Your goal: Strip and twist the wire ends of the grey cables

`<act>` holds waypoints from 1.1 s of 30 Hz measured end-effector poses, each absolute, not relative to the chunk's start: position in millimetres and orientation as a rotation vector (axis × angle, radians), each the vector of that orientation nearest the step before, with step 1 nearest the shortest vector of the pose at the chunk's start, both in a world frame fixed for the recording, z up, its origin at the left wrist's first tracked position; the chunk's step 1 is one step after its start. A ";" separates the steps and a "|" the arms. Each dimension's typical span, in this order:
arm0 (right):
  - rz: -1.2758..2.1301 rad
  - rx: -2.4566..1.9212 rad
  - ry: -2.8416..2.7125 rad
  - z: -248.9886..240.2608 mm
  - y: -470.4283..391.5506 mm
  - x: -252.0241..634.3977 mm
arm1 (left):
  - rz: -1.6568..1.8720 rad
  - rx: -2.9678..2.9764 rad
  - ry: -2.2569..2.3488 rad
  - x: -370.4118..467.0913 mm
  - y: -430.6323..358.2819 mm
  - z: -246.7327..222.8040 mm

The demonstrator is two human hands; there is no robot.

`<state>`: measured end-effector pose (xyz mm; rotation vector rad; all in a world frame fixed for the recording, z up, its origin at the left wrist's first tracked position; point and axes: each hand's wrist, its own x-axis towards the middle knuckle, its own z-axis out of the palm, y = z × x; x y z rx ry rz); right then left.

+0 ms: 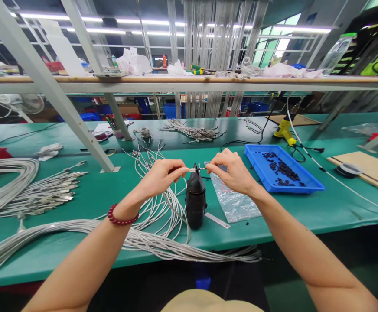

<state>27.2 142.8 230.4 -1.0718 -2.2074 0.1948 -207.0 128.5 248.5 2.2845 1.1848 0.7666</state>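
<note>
My left hand [161, 175] is closed in a pinch on the end of a pale grey cable [192, 170], just above a black upright tool [196, 201] with a tapered top. My right hand [231, 171] is also pinched, on a thin dark piece [202, 168] that points left and meets the cable end. Its exact kind is too small to tell. Below my left hand spreads a loose bundle of grey cables [172, 208]. A clear plastic bag [236, 203] lies under my right hand, near a small flat pale strip [217, 220].
A blue tray [301, 189] with small black pieces stands at the right, with a yellow heat gun [285, 132] behind it. More cables [49, 190] cover the left side. A white frame post [62, 99] rises at the left, and a shelf [189, 82] crosses above the green bench [293, 219].
</note>
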 end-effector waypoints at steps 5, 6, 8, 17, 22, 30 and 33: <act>0.225 -1.062 -2.202 229.1 143.0 26.5 | 0.778 2.266 1.190 -205.6 128.8 247.2; 0.230 -1.059 -2.203 228.9 143.0 26.1 | 0.777 2.257 1.193 -205.5 128.9 246.8; 0.243 -1.052 -2.184 228.6 143.4 25.5 | 0.784 2.227 1.195 -205.5 128.9 246.3; 0.290 -0.987 -2.065 224.8 147.5 24.3 | 0.872 2.034 1.132 -206.4 127.8 244.1; 0.261 -1.003 -2.103 226.5 145.2 24.3 | 0.910 2.020 1.122 -208.0 129.2 239.3; 0.271 -1.027 -2.171 225.2 142.7 26.2 | 0.873 2.100 1.135 -207.2 128.9 239.5; 0.263 -1.032 -2.172 225.8 142.5 26.2 | 0.863 2.135 1.150 -206.4 129.1 238.7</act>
